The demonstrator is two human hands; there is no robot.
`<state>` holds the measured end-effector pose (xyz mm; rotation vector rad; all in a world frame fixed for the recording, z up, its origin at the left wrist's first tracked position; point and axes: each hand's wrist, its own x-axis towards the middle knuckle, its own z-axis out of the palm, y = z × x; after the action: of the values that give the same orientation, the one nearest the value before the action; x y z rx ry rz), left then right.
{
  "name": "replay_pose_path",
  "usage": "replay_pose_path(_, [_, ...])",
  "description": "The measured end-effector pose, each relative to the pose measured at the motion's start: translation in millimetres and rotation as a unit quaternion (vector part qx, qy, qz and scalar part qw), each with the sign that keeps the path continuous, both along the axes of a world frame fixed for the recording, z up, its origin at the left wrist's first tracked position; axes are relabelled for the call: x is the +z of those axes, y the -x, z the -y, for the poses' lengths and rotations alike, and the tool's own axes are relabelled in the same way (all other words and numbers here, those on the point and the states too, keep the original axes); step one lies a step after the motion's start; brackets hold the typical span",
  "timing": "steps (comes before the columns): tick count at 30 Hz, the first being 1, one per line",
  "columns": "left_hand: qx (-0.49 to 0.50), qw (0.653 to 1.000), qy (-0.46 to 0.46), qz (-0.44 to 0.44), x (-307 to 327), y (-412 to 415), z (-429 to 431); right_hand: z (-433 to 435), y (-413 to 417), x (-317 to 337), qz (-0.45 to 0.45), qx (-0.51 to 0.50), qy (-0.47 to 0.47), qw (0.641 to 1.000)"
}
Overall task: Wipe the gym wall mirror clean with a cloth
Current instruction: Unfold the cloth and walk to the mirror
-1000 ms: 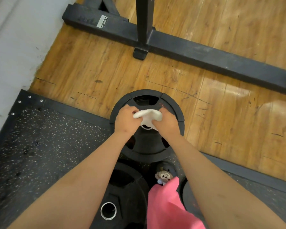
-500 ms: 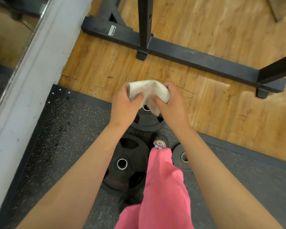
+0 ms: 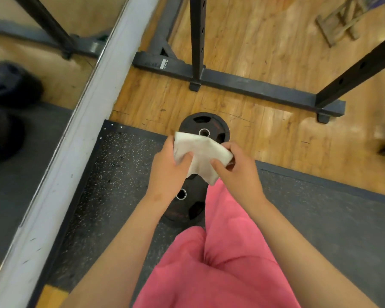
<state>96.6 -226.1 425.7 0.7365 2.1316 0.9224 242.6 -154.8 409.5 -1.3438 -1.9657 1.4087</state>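
Observation:
A white cloth (image 3: 200, 155) is stretched between both hands at waist height, above the floor. My left hand (image 3: 168, 174) grips its left side with the thumb on top. My right hand (image 3: 238, 172) pinches its right side. The wall mirror (image 3: 31, 85) fills the left of the view, above a pale grey wall strip (image 3: 76, 134), and reflects the rack and weight plates. The cloth is a little to the right of the mirror and not touching it.
Two black weight plates (image 3: 206, 126) (image 3: 185, 205) lie on the floor under my hands. A black rack base (image 3: 242, 85) and uprights (image 3: 197, 34) stand ahead. A speckled rubber mat (image 3: 111, 174) adjoins wood flooring. My pink trousers (image 3: 220, 252) fill the bottom.
The cloth has been lifted off the far weight plate and spread wider between my hands. The view has risen and turned left, bringing the mirror into sight.

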Motion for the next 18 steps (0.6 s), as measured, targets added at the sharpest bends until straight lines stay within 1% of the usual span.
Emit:
replay_pose_path(7, [-0.046,0.997,-0.02,-0.053,52.6,-38.5,101.4,102.5,-42.5,44.2,0.014,0.016,-0.005,1.0])
replay_pose_path(10, [-0.057,0.996,0.001,-0.064,67.5,-59.7,137.2,139.0,-55.5,56.2,0.041,0.01,0.001,0.999])
replay_pose_path(12, [-0.078,0.996,0.011,-0.046,76.3,-69.5,158.1,156.6,-63.9,66.6,0.047,0.005,0.012,0.999])
replay_pose_path(16, [-0.133,0.989,-0.047,0.038,92.8,-82.9,184.8,171.0,-79.0,91.2,0.038,0.03,0.025,0.999])
replay_pose_path(18, [-0.174,0.981,-0.052,0.065,99.5,-94.2,186.6,172.4,-82.9,104.0,0.025,0.027,0.06,0.998])
